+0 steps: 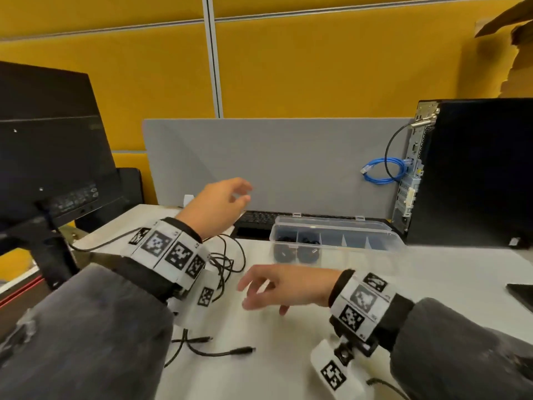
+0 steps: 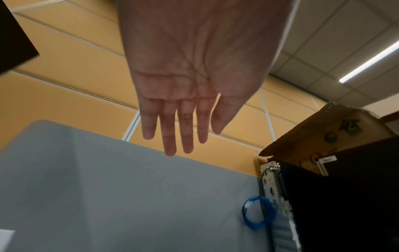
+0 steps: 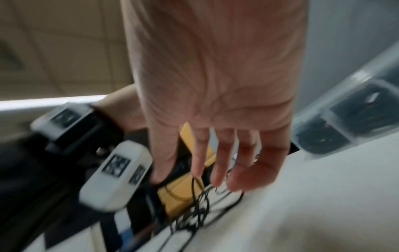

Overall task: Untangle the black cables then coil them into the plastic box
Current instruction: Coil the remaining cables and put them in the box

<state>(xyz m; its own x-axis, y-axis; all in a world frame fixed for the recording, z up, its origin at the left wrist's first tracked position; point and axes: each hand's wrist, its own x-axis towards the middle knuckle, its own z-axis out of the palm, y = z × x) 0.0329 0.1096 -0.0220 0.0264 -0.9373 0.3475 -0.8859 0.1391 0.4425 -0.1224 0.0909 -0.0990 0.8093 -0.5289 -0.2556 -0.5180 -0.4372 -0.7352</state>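
A tangle of thin black cables (image 1: pixel 227 262) lies on the white table (image 1: pixel 432 278), partly hidden under my left wrist. Two loose plug ends (image 1: pixel 243 350) trail toward the front edge. The clear plastic box (image 1: pixel 334 236) stands open behind, with black coils (image 1: pixel 297 252) in its two left compartments. My left hand (image 1: pixel 222 202) hovers raised above the tangle, fingers straight and empty (image 2: pixel 172 129). My right hand (image 1: pixel 265 290) hangs just right of the tangle, fingers spread, holding nothing (image 3: pixel 226 162); the cables (image 3: pixel 199 209) lie just beyond its fingertips.
A black monitor (image 1: pixel 49 145) on its stand is at the left. A black computer tower (image 1: pixel 476 174) with a blue network cable (image 1: pixel 383 170) stands at the right. A grey divider panel (image 1: pixel 274 166) and a black keyboard (image 1: pixel 256 219) sit behind the box.
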